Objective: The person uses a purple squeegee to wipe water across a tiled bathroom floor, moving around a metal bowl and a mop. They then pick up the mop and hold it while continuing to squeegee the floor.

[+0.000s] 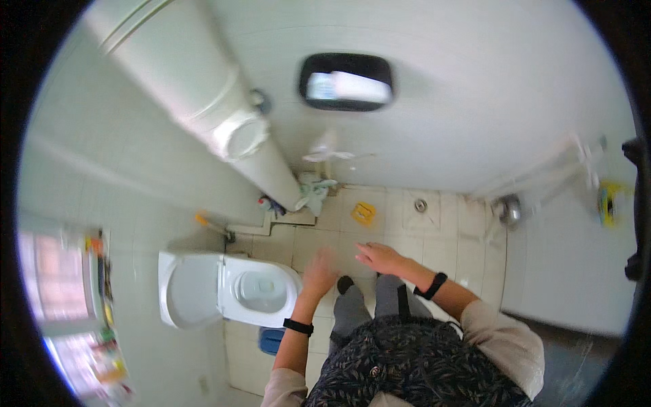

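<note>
Both of my hands are raised over the tiled floor [315,244] in front of my legs. Motion blurs my left hand [320,269], which is beside the rim of a white toilet [292,290]; nothing shows in it. My right hand [380,257] has its fingers extended and holds nothing visible. A gap separates the two hands. The toilet's lid [193,290] is up, leaving the bowl uncovered. Beyond my hands, a yellow plastic object [363,213] lies on the floor.
A thick white pipe [203,109] slants down to the far floor, near crumpled plastic bags [315,193]. A dark wall holder [346,61] contains white packs. An orange-handled brush [208,221] and blue bin [270,341] flank the toilet. A floor drain [420,205] lies far right.
</note>
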Demonstrator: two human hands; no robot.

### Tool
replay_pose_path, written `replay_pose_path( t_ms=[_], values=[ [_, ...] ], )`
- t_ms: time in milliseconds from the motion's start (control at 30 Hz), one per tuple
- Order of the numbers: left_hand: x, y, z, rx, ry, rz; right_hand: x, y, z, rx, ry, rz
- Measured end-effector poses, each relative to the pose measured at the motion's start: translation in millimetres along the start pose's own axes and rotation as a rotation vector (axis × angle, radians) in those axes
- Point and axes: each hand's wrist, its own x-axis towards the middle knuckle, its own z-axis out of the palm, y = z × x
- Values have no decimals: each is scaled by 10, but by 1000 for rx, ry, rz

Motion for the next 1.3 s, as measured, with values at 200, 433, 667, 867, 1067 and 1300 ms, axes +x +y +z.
replay_pose_path(
  t_ms=[200,433,667,867,1067,1300],
  values=[
    [64,333,26,124,-208,194,-1203,573,-220,-225,33,304],
    [188,1400,546,203,-427,365,-3290,1427,235,-94,323,706],
    [276,3286,1501,215,-477,766,-5117,2175,823,47,323,1074],
    [167,4477,2119,201,-453,1011,-5689,2645,717,41,418,1096],
    [376,4926,2421,174,-437,1132,-5604,3050,91,89,545,959],
    [1017,5170,2654,143,-355,992,-5503,3533,-1224,158,555,862]
  ],
)
